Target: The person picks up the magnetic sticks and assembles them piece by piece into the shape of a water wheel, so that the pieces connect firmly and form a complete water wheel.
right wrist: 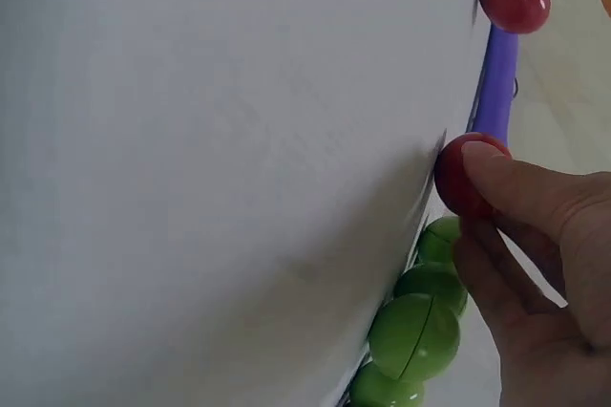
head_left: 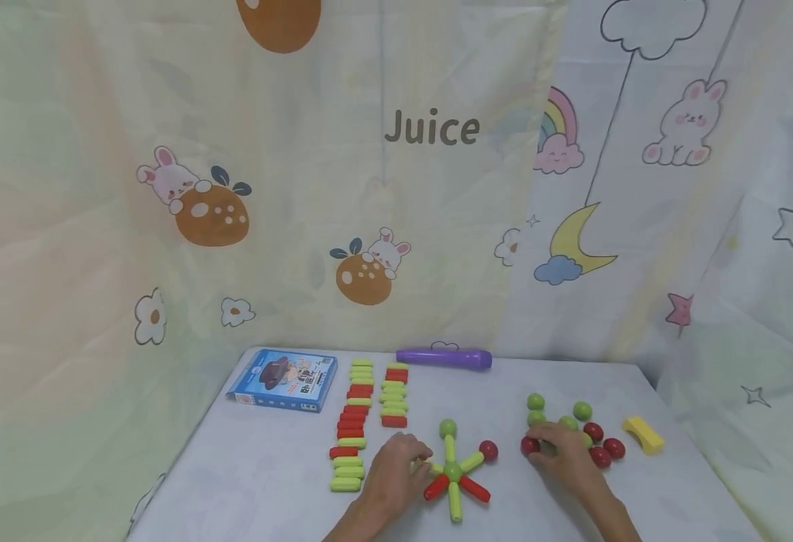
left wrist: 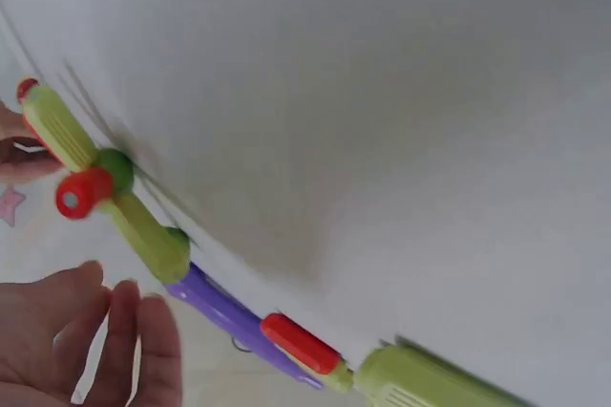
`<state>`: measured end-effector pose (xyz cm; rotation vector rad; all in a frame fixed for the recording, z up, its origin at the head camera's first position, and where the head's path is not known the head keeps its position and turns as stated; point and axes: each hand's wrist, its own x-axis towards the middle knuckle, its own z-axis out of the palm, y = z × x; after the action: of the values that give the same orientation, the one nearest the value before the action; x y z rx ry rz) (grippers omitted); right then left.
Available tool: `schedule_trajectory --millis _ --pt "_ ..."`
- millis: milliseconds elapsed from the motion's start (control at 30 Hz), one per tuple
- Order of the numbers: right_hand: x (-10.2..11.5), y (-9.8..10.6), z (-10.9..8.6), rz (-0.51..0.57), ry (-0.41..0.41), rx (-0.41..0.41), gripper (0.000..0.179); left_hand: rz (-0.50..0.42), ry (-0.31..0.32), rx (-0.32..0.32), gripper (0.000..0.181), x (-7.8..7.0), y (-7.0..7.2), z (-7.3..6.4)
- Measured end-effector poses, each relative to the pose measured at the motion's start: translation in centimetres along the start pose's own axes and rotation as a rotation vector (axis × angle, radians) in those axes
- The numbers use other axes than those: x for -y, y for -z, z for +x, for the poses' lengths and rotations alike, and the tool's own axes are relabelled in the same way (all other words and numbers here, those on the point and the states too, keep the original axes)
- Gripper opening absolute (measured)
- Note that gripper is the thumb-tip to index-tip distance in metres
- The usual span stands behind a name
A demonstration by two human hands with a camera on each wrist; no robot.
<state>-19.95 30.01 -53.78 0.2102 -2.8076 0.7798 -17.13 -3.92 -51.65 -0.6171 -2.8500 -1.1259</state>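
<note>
My right hand (head_left: 570, 457) pinches a dark red ball (right wrist: 456, 182) between thumb and fingers, low over the table beside the loose balls. In the middle lies a star-shaped build of yellow-green and red rods around a green centre ball (head_left: 452, 472). Its far rod carries a green ball (head_left: 448, 428) at the end, and the upper-right rod a red ball (head_left: 488, 451). Beside the build's left rod is my left hand (head_left: 396, 465); its fingers (left wrist: 119, 345) are loosely bent with nothing held in the left wrist view.
Several loose green balls (head_left: 582, 410) and red balls (head_left: 614, 449) lie around my right hand, with a yellow block (head_left: 643, 436) farther right. Two columns of rods (head_left: 348, 473) stand left of the build. Behind are a blue box (head_left: 284, 380) and a purple microphone-shaped thing (head_left: 444, 358).
</note>
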Motion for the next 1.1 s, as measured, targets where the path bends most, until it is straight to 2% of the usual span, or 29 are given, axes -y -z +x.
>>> schedule_trajectory --millis 67,133,233,300,400,567,867,1100 --pt "0.4 -0.1 -0.3 0.047 0.005 0.014 0.036 0.043 -0.002 -0.001 0.02 0.4 0.1 0.3" --pt "0.5 -0.2 -0.9 0.153 -0.002 0.038 0.035 0.024 0.009 0.042 0.02 0.9 -0.1 0.6" --pt "0.3 -0.1 -2.4 0.381 0.004 0.12 0.034 -0.074 0.029 0.107 0.018 1.8 -0.8 0.8" --pt "0.2 -0.1 -3.5 0.521 -0.001 0.205 0.034 -0.147 0.029 0.119 0.017 2.2 -1.1 0.6" --pt "0.4 -0.3 -4.8 0.641 0.008 0.304 0.037 -0.223 0.033 0.106 0.017 2.6 -1.2 0.4" --pt "0.8 -1.0 -5.1 0.708 -0.006 0.341 0.039 -0.286 0.087 0.081 0.018 2.9 -1.3 0.2" --pt "1.2 -1.7 -4.4 0.757 -0.034 0.316 0.041 -0.492 0.282 0.045 0.02 2.8 -1.7 -0.1" --pt "1.4 -1.7 -4.2 0.745 -0.04 0.282 0.041 -0.539 0.324 0.034 0.02 2.7 -1.7 -0.1"
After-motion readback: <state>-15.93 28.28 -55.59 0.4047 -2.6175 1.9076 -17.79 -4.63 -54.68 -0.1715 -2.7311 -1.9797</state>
